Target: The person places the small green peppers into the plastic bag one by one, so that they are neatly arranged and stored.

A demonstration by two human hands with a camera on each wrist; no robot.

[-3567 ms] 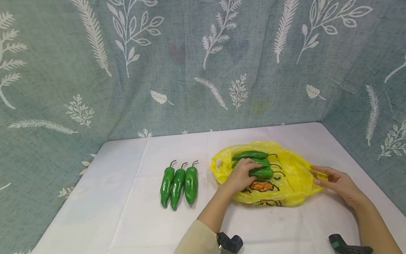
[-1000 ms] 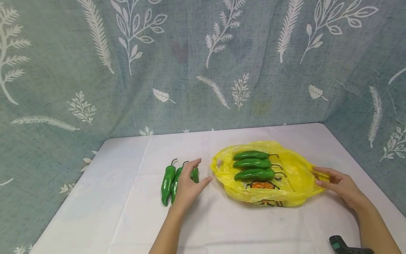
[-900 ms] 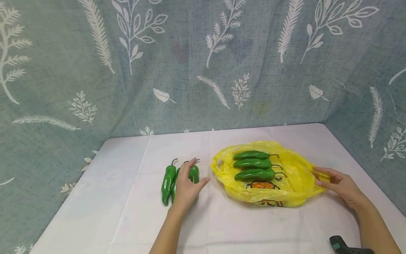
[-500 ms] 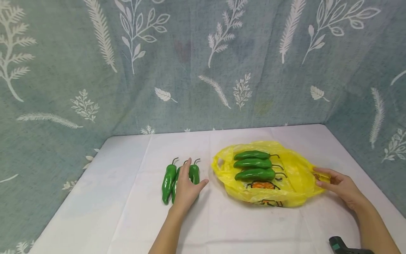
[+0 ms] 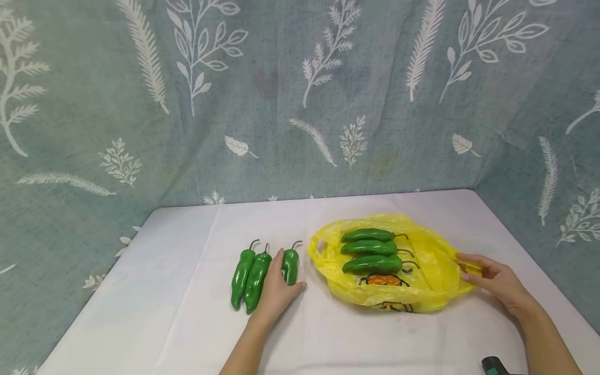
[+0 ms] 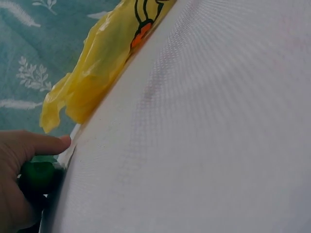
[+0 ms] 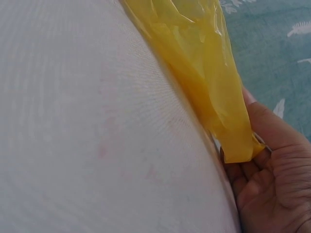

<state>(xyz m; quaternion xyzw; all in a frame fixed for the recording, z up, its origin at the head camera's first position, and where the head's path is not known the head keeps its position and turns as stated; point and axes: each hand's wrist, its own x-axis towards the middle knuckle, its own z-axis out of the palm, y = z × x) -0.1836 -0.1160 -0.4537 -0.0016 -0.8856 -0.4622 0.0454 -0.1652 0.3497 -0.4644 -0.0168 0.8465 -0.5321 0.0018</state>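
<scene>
My left hand reaches over the rightmost green chili pepper of a group of three, its fingers on one side and the thumb on the other. In the left wrist view that pepper shows between thumb and palm. The middle pepper and the left pepper lie just left of the fingers, stems pointing away. On the right, a yellow plastic bag lies flat with three peppers side by side on it. My right hand pinches the bag's right end; the right wrist view shows yellow plastic between thumb and fingers.
A white cloth covers the table. Behind and beside it hangs a grey-green curtain with a white leaf print. Part of a dark device shows near my right wrist at the bottom edge.
My left hand has left the peppers on the bag and come over to the left group. Its rightmost pepper has shifted right, apart from the other two. My right hand stays at the bag.
</scene>
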